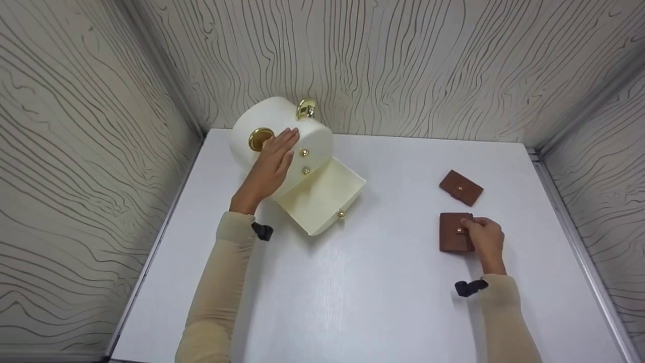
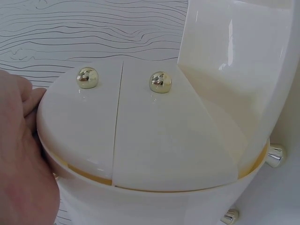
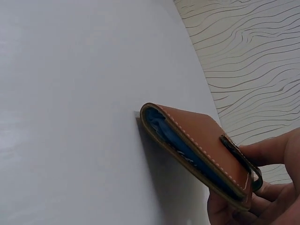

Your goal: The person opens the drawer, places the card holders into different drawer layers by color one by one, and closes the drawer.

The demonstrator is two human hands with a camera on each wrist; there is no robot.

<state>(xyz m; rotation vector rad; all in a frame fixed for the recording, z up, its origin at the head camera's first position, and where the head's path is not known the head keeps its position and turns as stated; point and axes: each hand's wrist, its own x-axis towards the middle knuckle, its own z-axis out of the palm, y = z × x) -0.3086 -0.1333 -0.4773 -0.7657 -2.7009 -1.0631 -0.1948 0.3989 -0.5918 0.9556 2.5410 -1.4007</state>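
Right hand (image 1: 485, 239) pinches a wallet (image 1: 450, 241); left hand (image 1: 270, 164) rests on a box (image 1: 317, 138).

The grip closes on the wallet's strap (image 3: 234, 151) side, probably keeping it folded, near the table's (image 1: 393, 297) right edge; a second wallet (image 1: 462, 188) lies just beyond. The left lies straight-fingered against the box near the far left corner, seemingly steadying it.

From my station I see a smooth white tabletop (image 1: 363, 302) hemmed in by a back wall (image 1: 393, 65), a left wall (image 1: 65, 176) and a right wall (image 1: 609, 181), all pale with wavy, darker wood-grain lines. Grey strips (image 1: 164, 65) line the corners, and I notice light lying in soft reflections across the tabletop
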